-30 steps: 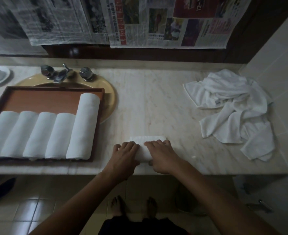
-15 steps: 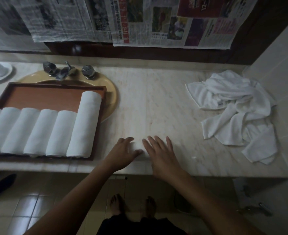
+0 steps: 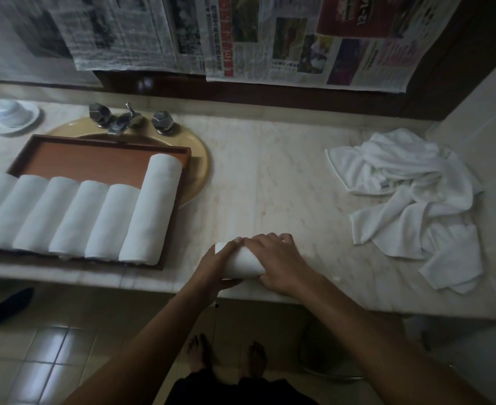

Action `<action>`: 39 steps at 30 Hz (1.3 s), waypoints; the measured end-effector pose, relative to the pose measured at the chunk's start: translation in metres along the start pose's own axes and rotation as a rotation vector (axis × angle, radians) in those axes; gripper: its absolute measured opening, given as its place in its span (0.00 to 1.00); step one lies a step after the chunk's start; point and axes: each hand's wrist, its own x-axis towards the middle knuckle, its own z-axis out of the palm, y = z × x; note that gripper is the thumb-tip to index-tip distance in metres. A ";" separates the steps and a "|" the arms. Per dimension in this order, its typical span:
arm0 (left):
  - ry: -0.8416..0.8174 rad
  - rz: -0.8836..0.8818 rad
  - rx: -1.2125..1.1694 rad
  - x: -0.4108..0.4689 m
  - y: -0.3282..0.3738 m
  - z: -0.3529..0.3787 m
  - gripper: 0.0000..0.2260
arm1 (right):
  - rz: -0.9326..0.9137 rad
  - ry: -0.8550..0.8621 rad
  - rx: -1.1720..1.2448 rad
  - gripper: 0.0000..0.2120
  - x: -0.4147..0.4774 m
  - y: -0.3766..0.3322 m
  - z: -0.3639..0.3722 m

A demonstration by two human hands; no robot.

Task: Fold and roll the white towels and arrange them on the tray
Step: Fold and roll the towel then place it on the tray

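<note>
A rolled white towel (image 3: pixel 244 263) lies near the counter's front edge, held between both hands. My left hand (image 3: pixel 215 270) grips its left end, thumb under and fingers over the top. My right hand (image 3: pixel 278 261) curls over its right part. A brown wooden tray (image 3: pixel 95 159) sits over the sink at the left. Several rolled white towels (image 3: pixel 74 214) lie side by side in it, the rightmost one (image 3: pixel 153 211) longer than the others. A loose pile of unfolded white towels (image 3: pixel 410 197) lies at the counter's right end.
A marble counter (image 3: pixel 270 182) runs across the view, with a tiled wall at its right end. Chrome taps (image 3: pixel 124 119) stand behind the yellow sink (image 3: pixel 200 171). A white dish (image 3: pixel 13 116) sits at the far left. Newspaper sheets (image 3: pixel 240 36) hang on the wall behind.
Both hands pressed flat on the towel while rolling it away from me. Now they curl round the finished roll, which looks slightly turned and lifted at its left end.
</note>
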 end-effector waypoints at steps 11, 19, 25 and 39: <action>0.014 0.228 -0.001 -0.030 0.034 -0.005 0.30 | 0.727 0.088 1.535 0.41 -0.035 0.010 -0.019; 0.011 0.339 0.012 -0.042 0.052 -0.009 0.22 | 0.612 0.447 1.453 0.29 0.001 -0.006 -0.038; 0.135 0.415 -0.055 -0.039 0.077 -0.040 0.19 | 0.500 0.444 1.268 0.22 0.045 -0.032 -0.058; 0.363 0.545 -0.066 0.013 0.228 -0.244 0.20 | 0.371 0.222 1.172 0.17 0.249 -0.160 -0.100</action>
